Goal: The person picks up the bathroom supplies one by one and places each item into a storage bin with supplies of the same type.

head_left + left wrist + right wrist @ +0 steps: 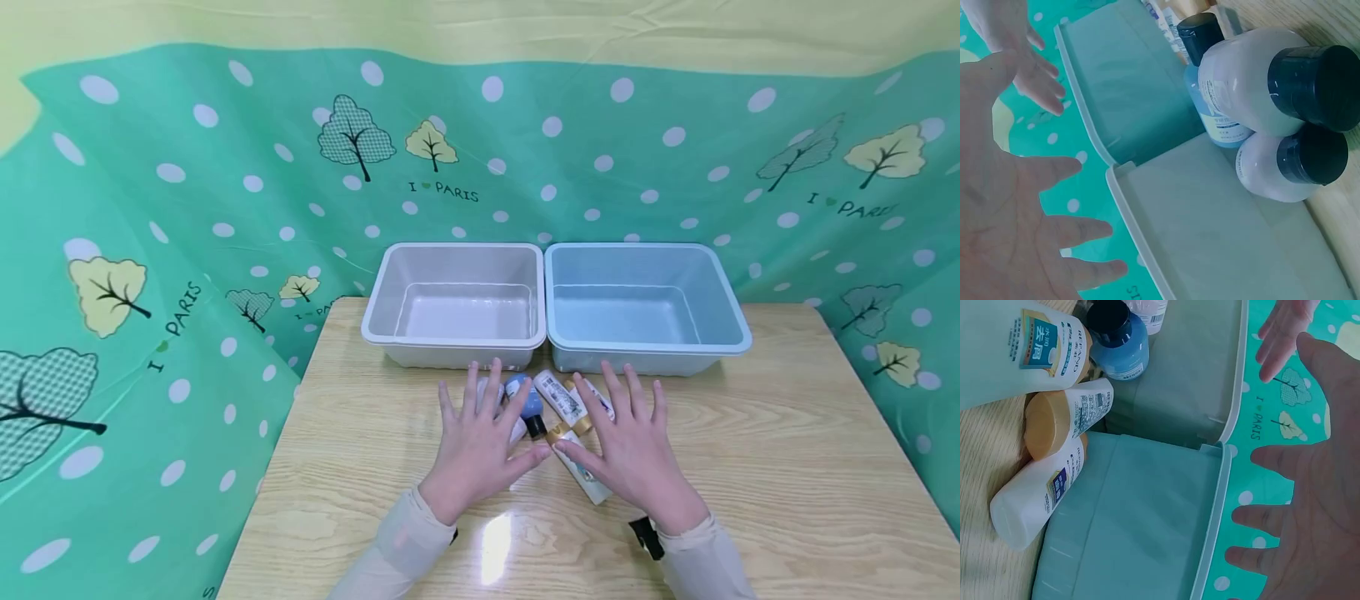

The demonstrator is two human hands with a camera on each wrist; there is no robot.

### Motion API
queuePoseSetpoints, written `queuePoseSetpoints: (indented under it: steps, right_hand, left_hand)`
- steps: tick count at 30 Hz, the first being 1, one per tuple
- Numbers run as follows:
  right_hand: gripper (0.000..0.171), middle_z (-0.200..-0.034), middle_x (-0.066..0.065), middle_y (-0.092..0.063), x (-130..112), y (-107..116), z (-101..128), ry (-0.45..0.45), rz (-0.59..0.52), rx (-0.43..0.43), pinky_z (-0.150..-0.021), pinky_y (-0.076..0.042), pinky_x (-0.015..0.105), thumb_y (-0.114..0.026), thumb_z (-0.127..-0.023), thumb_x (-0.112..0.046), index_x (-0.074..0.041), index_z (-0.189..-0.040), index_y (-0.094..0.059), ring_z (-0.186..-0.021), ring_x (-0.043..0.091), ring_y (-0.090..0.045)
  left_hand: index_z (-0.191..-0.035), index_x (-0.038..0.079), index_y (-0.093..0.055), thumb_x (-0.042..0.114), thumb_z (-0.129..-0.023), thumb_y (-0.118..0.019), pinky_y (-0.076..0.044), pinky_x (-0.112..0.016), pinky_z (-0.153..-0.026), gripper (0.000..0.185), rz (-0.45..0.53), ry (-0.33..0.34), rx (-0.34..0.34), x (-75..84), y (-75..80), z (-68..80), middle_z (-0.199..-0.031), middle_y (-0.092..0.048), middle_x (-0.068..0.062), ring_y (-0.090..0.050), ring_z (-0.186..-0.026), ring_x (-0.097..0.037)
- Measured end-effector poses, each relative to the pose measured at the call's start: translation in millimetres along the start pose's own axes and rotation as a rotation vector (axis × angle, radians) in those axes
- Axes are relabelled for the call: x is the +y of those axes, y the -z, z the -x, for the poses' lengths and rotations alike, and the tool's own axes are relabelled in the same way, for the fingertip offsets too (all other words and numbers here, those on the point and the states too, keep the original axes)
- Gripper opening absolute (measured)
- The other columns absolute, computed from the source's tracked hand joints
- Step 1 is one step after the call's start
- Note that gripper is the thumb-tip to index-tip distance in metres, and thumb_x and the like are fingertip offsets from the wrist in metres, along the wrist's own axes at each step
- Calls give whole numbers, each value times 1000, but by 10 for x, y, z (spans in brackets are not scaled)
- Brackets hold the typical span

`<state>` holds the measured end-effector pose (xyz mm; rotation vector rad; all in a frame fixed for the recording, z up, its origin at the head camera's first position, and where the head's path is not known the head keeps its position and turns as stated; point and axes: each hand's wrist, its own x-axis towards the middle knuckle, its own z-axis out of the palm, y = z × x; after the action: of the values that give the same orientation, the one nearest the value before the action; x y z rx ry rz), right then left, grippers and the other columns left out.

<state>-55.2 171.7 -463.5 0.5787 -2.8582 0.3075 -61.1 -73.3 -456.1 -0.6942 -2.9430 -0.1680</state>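
Observation:
My left hand [480, 450] is held palm down with spread fingers, above the left part of a small cluster of bottles and tubes. A blue bottle [528, 400] with a black cap lies by its fingertips. Beneath it are two pale bottles with black caps, a larger one [1241, 78] and a smaller one [1266, 165], mostly hidden in the head view. My right hand [633, 454], fingers also spread, hovers over the right part. Near it lie white tubes with gold caps: one at the front [588, 479], one behind [558, 396], another [1041, 494] partly covered. Neither hand holds anything.
Behind the cluster, a pale grey bin [453, 342] and a light blue bin [648, 346] stand side by side on the wooden table [315, 517]. A green dotted cloth [570, 158] hangs behind them and along the sides.

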Motion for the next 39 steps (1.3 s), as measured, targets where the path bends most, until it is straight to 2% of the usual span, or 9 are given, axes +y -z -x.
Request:
queuePoseSetpoints:
  steps: [5, 9, 12, 17, 21, 25, 28, 34, 39]
  right_hand:
    - [89, -161, 24, -18, 6, 7, 9, -8, -27, 9, -112, 1, 71, -51, -91, -71, -19, -159, -27, -145, 50, -11]
    - [84, -160, 25, -21, 19, 9, 17, -8, -51, 27, -111, -3, 72, -58, -92, -63, -17, -157, -32, -144, 51, -15]
    - [79, -158, 26, -24, 34, 3, 28, -3, -69, 43, -110, -7, 73, -59, -94, -59, -15, -155, -35, -142, 52, -18]
    - [74, -155, 26, -28, 54, 5, 56, 0, -104, 67, -110, -10, 72, -54, -97, -57, -11, -153, -38, -142, 51, -20]
    - [71, -152, 26, -33, 81, 1, 71, 12, -140, 101, -109, -15, 71, -49, -100, -56, -8, -151, -40, -139, 49, -26]
    - [67, -144, 25, -44, 120, -9, 81, 46, -186, 173, -105, -25, 70, -50, -100, -52, -5, -148, -45, -127, 46, -42]
    - [63, -138, 22, -51, 148, -12, 91, 58, -206, 209, -101, -33, 67, -57, -98, -46, -5, -146, -48, -118, 44, -50]
    - [64, -130, 24, -57, 207, -23, 130, 39, -202, 211, -95, -41, 66, -76, -87, -27, 0, -140, -52, -116, 44, -54]
    - [64, -126, 25, -59, 289, -69, 173, 19, -199, 208, -94, -44, 65, -80, -84, -22, 4, -137, -54, -115, 45, -55]
  left_hand:
    - [-160, 28, -24, 74, -95, -39, -12, -79, -105, 82, -5, 4, 27, -15, 8, -3, -165, -5, -19, 0, -149, -45]
    - [-159, 24, -28, 66, -99, -39, -20, -74, -108, 74, -18, 14, 71, -52, 32, -7, -164, -14, -21, -12, -147, -45]
    - [-158, 21, -32, 60, -101, -43, -25, -69, -109, 70, 5, 19, 141, -107, 68, -12, -161, -22, -22, -20, -145, -46]
    - [-150, 11, -44, 46, -98, -59, -34, -66, -106, 65, 56, 1, 299, -252, 128, -36, -152, -37, -26, -34, -137, -49]
    - [-147, 6, -47, 39, -96, -64, -40, -66, -101, 62, 74, 12, 371, -401, 171, -45, -149, -41, -28, -38, -134, -50]
    - [-147, 4, -46, 36, -97, -62, -43, -66, -98, 61, 80, 37, 401, -562, 217, -44, -148, -40, -29, -40, -132, -51]
    - [-147, 2, -45, 36, -98, -60, -42, -67, -98, 61, 86, 61, 411, -681, 263, -42, -147, -41, -30, -40, -131, -53]
    - [-145, -1, -47, 33, -99, -62, -43, -66, -98, 59, 94, 122, 414, -943, 347, -42, -144, -43, -33, -40, -130, -55]
    - [-143, -4, -48, 27, -98, -66, -46, -67, -93, 57, 124, 172, 449, -1214, 372, -56, -141, -45, -34, -43, -127, -54]
